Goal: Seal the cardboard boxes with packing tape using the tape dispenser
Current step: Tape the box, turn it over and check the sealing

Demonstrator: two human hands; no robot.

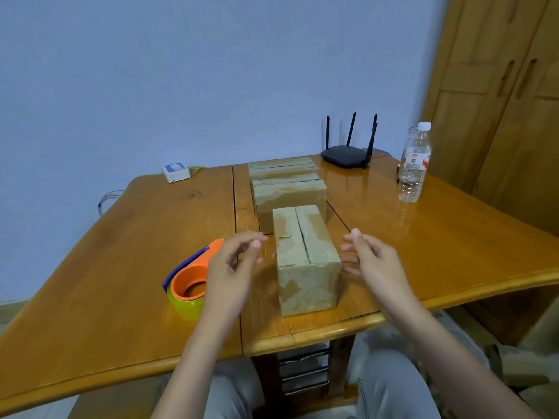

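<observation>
Cardboard sits between two empty hands: the left hand (234, 264) and right hand (373, 261) hover with relaxed, loosely spread fingers on either side of the nearest box (305, 258), neither clearly touching it. Two more boxes (289, 193) line up behind it on the wooden table (121, 267). The orange tape dispenser (189, 281) lies just left of the left hand.

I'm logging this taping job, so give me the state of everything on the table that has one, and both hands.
Nearest cardboard box: flaps closed, centre seam visible.
Middle cardboard box: closed.
Far cardboard box: closed.
Tape dispenser: lying on the table, not held.
Water bottle: upright, capped.
Router: antennas raised.
Left hand: empty, fingers relaxed.
Right hand: empty, open beside the nearest box.
</observation>
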